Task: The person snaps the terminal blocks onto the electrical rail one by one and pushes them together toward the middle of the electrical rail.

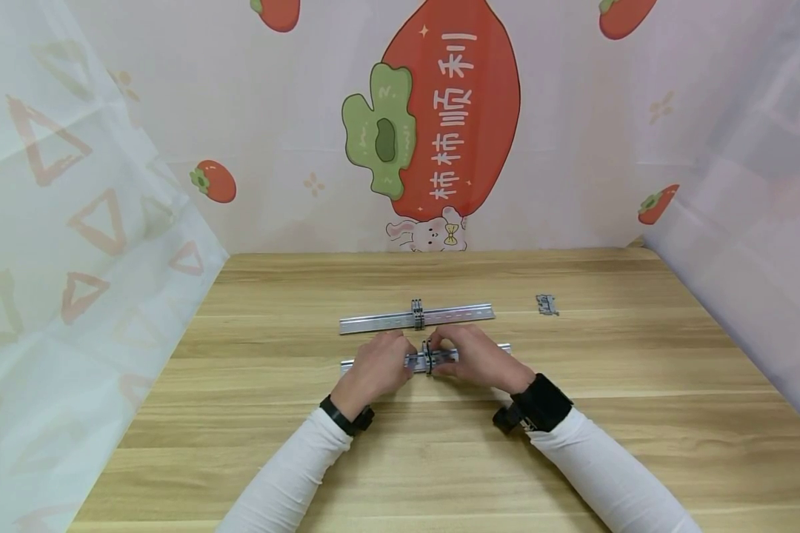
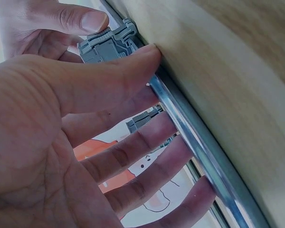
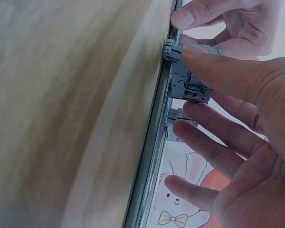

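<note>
The nearer metal DIN rail (image 1: pixel 504 348) lies crosswise on the table, with grey terminal blocks (image 1: pixel 428 357) standing at about its middle. My left hand (image 1: pixel 381 363) holds this rail just left of the blocks, thumb along the near edge and fingers (image 2: pixel 154 142) at the far side. From the right, my right hand (image 1: pixel 476 357) pinches a grey block (image 3: pixel 183 80) at the rail, thumb on its near end. The right hand's other fingers are spread. In the left wrist view, the block (image 2: pixel 104 47) sits just past the left thumb.
Behind the hands lies a second DIN rail (image 1: pixel 373 323) bearing several grey terminal blocks (image 1: pixel 418 314). A loose grey block (image 1: pixel 547 304) lies flat on the wooden table (image 1: pixel 433 459) at the back right. Printed cloth (image 1: pixel 573 148) hangs behind and at both sides.
</note>
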Available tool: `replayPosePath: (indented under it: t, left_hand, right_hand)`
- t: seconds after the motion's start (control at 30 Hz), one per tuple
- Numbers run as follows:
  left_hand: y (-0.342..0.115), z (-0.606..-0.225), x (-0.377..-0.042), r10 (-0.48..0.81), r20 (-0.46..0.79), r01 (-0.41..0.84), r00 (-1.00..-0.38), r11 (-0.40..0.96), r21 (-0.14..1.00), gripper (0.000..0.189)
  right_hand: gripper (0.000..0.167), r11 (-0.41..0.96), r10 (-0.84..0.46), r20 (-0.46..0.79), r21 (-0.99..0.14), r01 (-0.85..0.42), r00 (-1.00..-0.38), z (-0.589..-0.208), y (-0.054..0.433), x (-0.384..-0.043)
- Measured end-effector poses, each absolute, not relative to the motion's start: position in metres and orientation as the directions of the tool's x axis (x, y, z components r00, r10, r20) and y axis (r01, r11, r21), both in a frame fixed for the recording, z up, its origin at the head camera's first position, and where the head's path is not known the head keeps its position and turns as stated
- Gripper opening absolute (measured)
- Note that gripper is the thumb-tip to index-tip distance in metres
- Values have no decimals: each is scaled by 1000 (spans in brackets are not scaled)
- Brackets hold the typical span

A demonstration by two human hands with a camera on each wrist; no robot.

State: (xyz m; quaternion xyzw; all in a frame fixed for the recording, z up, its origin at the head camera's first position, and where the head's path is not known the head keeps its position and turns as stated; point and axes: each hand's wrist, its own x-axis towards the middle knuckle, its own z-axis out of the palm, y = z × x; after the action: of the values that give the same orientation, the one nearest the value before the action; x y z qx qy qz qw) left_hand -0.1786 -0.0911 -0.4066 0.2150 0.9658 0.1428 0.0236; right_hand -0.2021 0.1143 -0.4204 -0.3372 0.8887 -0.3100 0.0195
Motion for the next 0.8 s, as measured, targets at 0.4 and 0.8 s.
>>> replayPosePath:
  t: [0.4, 0.8]
  left_hand:
    - [-92, -408, -178, 423, 21, 410, -906, 864, 292, 18]
    - [-92, -407, -178, 425, 26, 413, -905, 862, 293, 18]
  right_hand:
    - [32, 580, -611, 168, -571, -582, -774, -420, 113, -201]
    - [31, 593, -603, 154, -571, -569, -783, -420, 112, -200]
